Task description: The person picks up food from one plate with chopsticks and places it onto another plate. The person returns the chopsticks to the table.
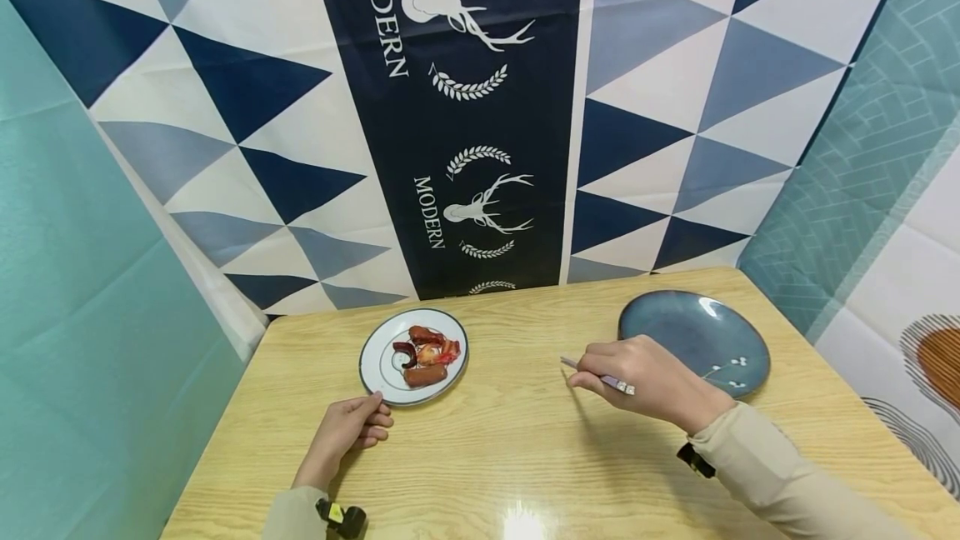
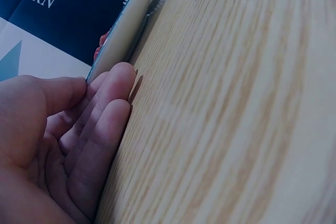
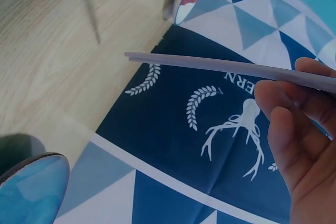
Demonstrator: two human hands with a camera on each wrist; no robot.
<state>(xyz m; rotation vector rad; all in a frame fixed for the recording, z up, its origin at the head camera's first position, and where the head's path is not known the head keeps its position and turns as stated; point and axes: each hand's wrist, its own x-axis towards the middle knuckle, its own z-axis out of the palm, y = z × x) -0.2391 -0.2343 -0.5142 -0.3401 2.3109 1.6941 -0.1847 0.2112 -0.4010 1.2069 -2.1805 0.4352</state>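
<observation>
My left hand (image 1: pixel 347 430) pinches the near-left rim of a white plate (image 1: pixel 379 363) with a dark edge. In the left wrist view the thumb is on top, the fingers lie under the rim, and that plate (image 2: pixel 119 38) looks tilted. Sausage-like pieces (image 1: pixel 425 376), a dark curved piece (image 1: pixel 406 353) and some reddish food lie on it. My right hand (image 1: pixel 654 377) holds a pair of pale purple chopsticks (image 3: pixel 210 64), tips together and pointing left, with nothing between them. That hand is in the air, just in front of a large blue plate (image 1: pixel 667 323).
The blue plate, with a white blossom pattern (image 1: pixel 731 369), stands at the back right of the wooden table (image 1: pixel 480 440). A patterned cloth wall (image 1: pixel 487 123) rises behind the table's far edge, with teal sheets (image 1: pixel 67 273) along the left side.
</observation>
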